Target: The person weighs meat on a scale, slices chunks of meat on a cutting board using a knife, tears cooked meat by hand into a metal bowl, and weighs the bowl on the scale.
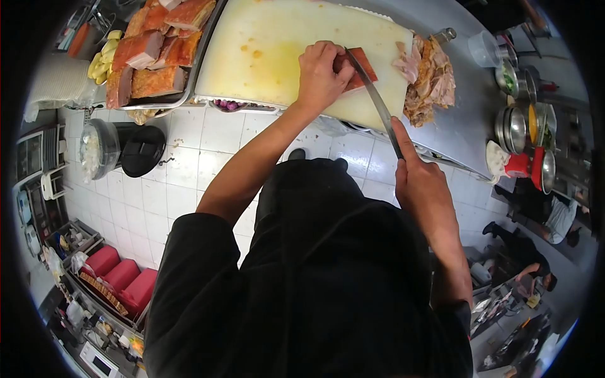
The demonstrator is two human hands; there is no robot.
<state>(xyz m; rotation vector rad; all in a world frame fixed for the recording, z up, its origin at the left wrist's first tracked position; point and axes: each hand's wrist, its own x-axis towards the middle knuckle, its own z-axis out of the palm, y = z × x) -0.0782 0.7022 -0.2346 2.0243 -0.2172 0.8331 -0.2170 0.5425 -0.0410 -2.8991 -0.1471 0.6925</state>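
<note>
On the pale cutting board [265,69] lies a piece of meat with reddish-brown skin [360,66]. My left hand [322,72] has its fingers curled on the left end of this meat. A long knife [377,101] is held in my right hand [419,176], with the forefinger stretched along the back of the blade. The blade lies across the meat, its tip close to my left fingers. A heap of browned, torn meat [432,79] is at the board's right edge.
A metal tray [208,53] at the upper left holds several chunks of roasted meat [157,82]. Metal bowls [513,129] and a red-handled item [537,167] stand at the right end of the counter. Two people [532,258] are at the far right. A bin [101,148] stands on the floor.
</note>
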